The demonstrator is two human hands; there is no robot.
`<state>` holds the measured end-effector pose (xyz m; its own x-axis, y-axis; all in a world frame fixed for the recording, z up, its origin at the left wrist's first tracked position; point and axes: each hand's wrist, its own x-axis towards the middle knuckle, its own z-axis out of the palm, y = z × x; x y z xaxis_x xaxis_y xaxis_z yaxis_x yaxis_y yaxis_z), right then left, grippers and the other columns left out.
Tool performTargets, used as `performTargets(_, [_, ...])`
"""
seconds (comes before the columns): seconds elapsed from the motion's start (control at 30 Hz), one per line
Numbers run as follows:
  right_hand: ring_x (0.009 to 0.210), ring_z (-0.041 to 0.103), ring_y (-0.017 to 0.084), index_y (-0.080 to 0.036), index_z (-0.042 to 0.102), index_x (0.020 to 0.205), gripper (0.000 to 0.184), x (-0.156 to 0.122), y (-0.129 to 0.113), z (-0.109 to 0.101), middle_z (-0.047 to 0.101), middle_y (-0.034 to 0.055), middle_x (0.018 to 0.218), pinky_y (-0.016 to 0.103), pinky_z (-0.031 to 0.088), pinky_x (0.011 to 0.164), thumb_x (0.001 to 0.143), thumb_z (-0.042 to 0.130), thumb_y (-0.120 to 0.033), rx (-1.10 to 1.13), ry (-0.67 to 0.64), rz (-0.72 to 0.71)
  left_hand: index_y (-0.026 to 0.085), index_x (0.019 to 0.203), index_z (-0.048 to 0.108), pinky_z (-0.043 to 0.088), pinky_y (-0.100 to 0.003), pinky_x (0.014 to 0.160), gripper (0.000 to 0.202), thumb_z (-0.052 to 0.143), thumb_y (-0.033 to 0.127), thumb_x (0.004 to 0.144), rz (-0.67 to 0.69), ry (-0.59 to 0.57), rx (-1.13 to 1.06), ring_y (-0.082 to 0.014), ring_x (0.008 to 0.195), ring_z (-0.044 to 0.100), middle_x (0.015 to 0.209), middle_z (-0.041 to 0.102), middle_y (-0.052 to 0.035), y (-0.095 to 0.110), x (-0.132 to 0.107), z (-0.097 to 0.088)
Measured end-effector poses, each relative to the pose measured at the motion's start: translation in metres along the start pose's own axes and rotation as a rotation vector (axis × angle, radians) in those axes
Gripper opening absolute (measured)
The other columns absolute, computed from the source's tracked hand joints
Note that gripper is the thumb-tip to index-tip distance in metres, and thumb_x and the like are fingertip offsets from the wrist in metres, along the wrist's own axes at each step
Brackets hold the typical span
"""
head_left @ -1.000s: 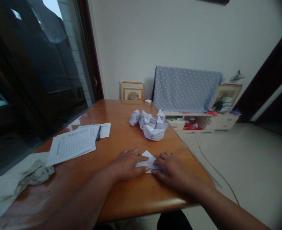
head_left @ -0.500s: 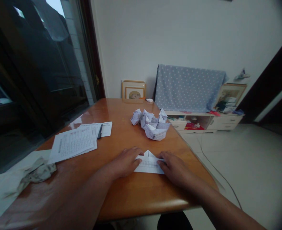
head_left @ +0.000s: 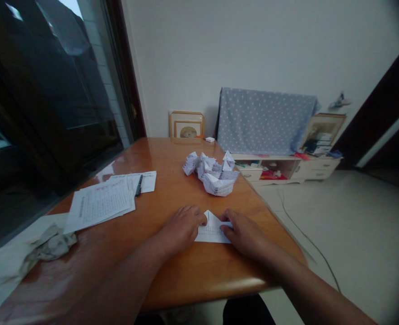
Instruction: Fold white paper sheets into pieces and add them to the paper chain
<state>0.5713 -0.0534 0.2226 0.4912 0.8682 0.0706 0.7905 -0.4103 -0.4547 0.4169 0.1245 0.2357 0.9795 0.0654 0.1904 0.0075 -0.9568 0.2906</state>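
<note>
A white folded paper (head_left: 212, 228) with a pointed top lies on the wooden table (head_left: 172, 198) near its front edge. My left hand (head_left: 181, 228) rests on the paper's left side, fingers curled and pressing it down. My right hand (head_left: 242, 232) lies on the paper's right side, fingertips pressing its edge. Both hands hold the paper flat between them. Further back sits a pile of folded paper pieces (head_left: 213, 174).
Printed sheets (head_left: 101, 203) with a dark pen (head_left: 138, 185) lie at the left. A crumpled paper (head_left: 48, 246) sits at the near left. A framed picture (head_left: 187, 127) stands at the table's far end. A cloth-covered low cabinet (head_left: 267, 126) is beyond, floor at right.
The paper now shows more of its flat lower part with a taller point; my hands have shifted slightly apart along its sides and keep pressing it.
</note>
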Motion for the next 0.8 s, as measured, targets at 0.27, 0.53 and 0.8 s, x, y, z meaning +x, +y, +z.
performTargets(0.27, [0.087,0.057,0.020,-0.020,0.054,0.098,0.008,-0.007,0.008,0.005,0.064,0.0061,0.096,0.029,0.039,0.075,0.090,0.052,-0.022,0.015,0.102,0.032,0.024,0.099,0.064,0.044,-0.032,0.085,0.027,0.050,0.011,0.080,-0.025,-0.015,-0.056,-0.0210,0.096,0.056,0.099,0.060,-0.0043,-0.004,0.001,0.003])
performTargets(0.53, [0.091,0.057,0.021,-0.018,0.058,0.103,0.018,-0.012,0.013,0.002,0.062,0.0090,0.099,0.030,0.042,0.079,0.093,0.043,-0.017,-0.061,0.192,0.036,0.024,0.096,0.066,0.045,-0.030,0.081,0.021,0.050,0.016,0.084,-0.071,-0.005,-0.110,-0.0197,0.093,0.059,0.100,0.063,-0.0035,-0.007,0.003,0.005])
performTargets(0.8, [0.106,0.050,0.027,-0.026,0.059,0.130,0.036,-0.031,-0.046,0.009,0.060,0.0091,0.120,0.040,0.038,0.092,0.098,0.044,-0.032,-0.235,0.113,-0.241,0.025,0.094,0.067,0.044,-0.029,0.077,0.018,0.053,0.019,0.085,-0.076,0.010,-0.113,-0.0191,0.092,0.060,0.097,0.064,-0.0018,-0.011,0.003,0.008])
